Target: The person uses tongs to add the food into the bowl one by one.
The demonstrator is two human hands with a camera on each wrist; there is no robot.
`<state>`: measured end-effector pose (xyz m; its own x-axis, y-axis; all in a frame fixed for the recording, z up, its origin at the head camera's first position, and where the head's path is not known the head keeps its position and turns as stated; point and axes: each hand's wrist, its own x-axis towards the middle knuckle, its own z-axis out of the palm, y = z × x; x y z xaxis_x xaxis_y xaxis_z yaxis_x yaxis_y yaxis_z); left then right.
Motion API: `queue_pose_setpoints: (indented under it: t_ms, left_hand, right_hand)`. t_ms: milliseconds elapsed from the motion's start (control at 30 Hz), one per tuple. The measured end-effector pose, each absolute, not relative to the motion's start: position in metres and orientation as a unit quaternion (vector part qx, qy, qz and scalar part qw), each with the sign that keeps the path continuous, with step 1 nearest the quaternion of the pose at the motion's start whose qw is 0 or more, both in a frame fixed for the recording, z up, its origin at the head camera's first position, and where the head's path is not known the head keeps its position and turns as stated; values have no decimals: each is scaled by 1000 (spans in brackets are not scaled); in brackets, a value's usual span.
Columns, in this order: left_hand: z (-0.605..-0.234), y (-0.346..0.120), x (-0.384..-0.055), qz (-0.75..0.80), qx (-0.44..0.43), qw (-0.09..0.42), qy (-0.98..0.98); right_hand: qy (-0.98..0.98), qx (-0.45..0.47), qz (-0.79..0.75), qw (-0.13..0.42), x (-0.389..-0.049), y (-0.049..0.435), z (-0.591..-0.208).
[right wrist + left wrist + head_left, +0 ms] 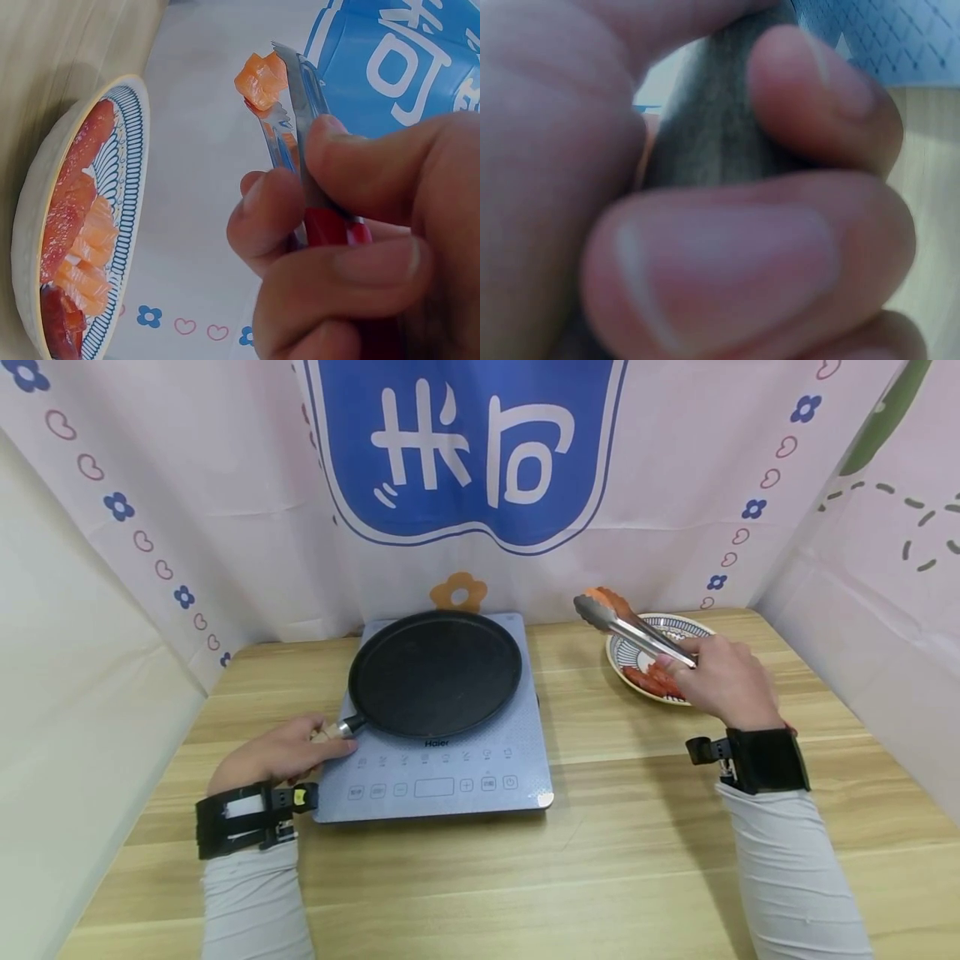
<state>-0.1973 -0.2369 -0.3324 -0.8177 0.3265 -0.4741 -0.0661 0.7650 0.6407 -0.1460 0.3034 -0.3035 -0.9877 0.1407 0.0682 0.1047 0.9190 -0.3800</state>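
My left hand (281,749) grips the wooden handle (712,127) of a flat black pan (435,672), fingers curled round it. The pan sits on a grey induction cooker (450,789). In my right hand (727,681) are metal tongs (633,631) with a red grip. A piece of orange, white-streaked salmon (260,81) is held between the tongs' tips in the right wrist view. Below and beside the tongs stands a patterned plate (135,150), with reddish sausages (79,150) and more salmon pieces (94,232). My right hand partly covers the plate in the head view.
The wooden table (510,893) stretches out in front of the cooker. A white curtain (225,468) with a blue emblem hangs close behind the cooker and plate. A pale wall (67,693) bounds the left side.
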Motion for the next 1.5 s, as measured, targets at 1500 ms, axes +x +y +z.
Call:
queue_pose_setpoints:
  t_ms: [1500]
  left_hand:
    - [-333, -237, -197, 322, 85, 285, 899]
  right_hand:
    - [-984, 15, 153, 93, -134, 260, -289]
